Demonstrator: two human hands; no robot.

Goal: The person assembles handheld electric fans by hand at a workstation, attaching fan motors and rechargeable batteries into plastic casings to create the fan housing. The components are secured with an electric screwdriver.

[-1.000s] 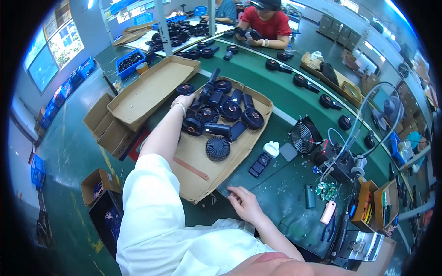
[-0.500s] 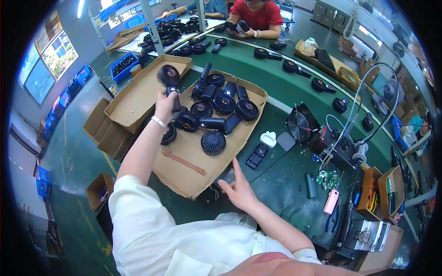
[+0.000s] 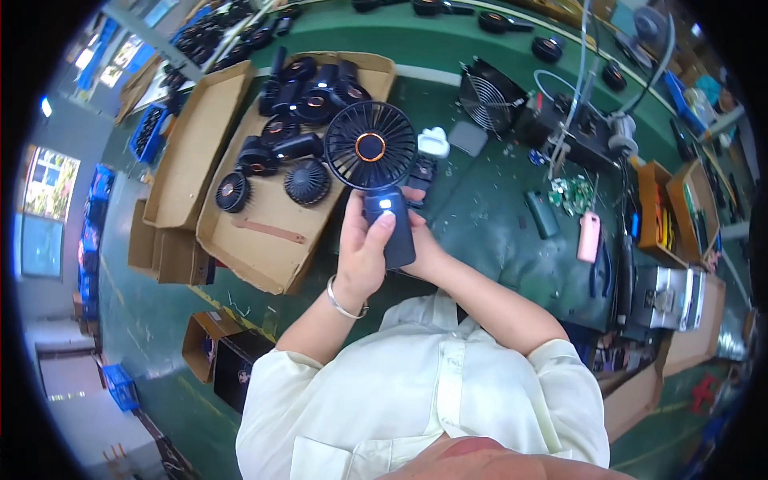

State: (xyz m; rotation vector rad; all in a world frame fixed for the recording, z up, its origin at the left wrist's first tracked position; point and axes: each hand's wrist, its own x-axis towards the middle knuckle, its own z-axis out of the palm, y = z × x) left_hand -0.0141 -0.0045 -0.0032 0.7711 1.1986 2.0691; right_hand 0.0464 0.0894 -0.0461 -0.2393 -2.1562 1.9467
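Observation:
A black handheld fan (image 3: 398, 240) is held up in front of my chest, its round grille with a copper-coloured ring facing me and a small light lit on the handle. My left hand (image 3: 364, 252) is closed round that handle, thumb across its front. Behind the lower handle is my right hand (image 3: 428, 250); its fingers are mostly hidden, so its grip does not show. To the left, a shallow cardboard tray (image 3: 276, 262) carries several more black fans (image 3: 307, 182) and a flat brown strip (image 3: 270, 230).
Right of the fan lie a white cloud-shaped piece (image 3: 433, 142), a grey square pad (image 3: 468, 138) and a square cooling fan (image 3: 490, 100). Farther right are green circuit boards (image 3: 572, 196), a pink casing (image 3: 589, 238) and pliers (image 3: 600, 270). An empty-looking carton (image 3: 188, 152) adjoins the tray.
My left hand has brought the fan from above the tray to in front of my chest. My right hand has moved from the tray's edge to behind the handle. The view has shifted right and down.

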